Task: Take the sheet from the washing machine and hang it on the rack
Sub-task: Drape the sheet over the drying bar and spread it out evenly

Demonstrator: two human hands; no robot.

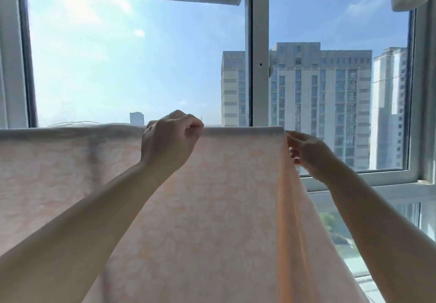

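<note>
The sheet [212, 208], pale peach with a faint white flower pattern, hangs draped over a horizontal line at mid-height, in front of the window [259, 67]. Its top fold runs level from the left edge of the view to a corner right of centre. The support under the fold is covered and cannot be seen.

The left hand [168, 141] is closed, pinching the top fold of the sheet between thumb and fingers. The right hand [306, 154] is at the sheet's right side edge, just below the top corner; its fingers curl at the cloth, but whether they grip it cannot be told.

Tall buildings [318, 104] stand beyond the glass.
</note>
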